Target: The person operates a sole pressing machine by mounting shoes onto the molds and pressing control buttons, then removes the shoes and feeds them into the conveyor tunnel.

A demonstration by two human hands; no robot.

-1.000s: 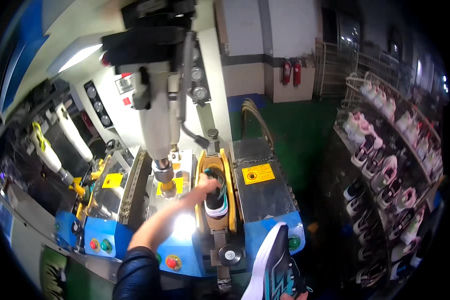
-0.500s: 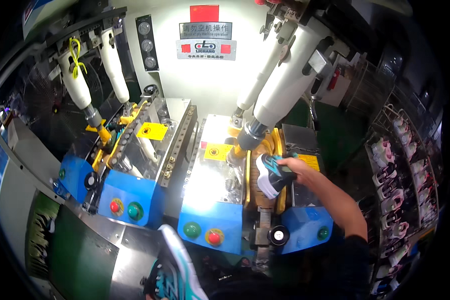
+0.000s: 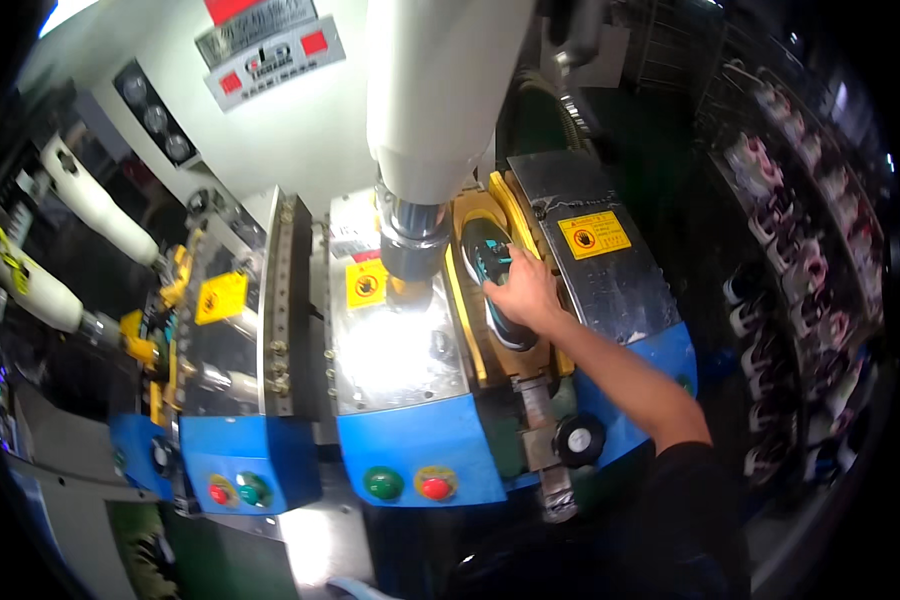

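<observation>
A black and teal sneaker [image 3: 480,243] sits in the channel between the yellow side pads [image 3: 458,310] of the right-hand press station, its length running along the channel. My right hand [image 3: 527,290] is closed on the upper from above, thumb on its left side, and covers the middle of the shoe. Just left of the toe end hangs the thick white press arm [image 3: 435,110] with its metal shaft [image 3: 412,235]. My left hand is out of view. At the bottom edge shows a pale strip of a second shoe [image 3: 355,588].
Blue front panels [image 3: 415,440] carry a green button [image 3: 382,483] and a red button [image 3: 435,487]. A black round knob [image 3: 579,440] stands below the channel. Leftward is another press station [image 3: 225,350]. Racks of shoes [image 3: 800,290] line the right side.
My right hand has carried the sneaker from above the channel down into it, now laid lengthwise. The view has shifted, and the second shoe has mostly dropped out of sight.
</observation>
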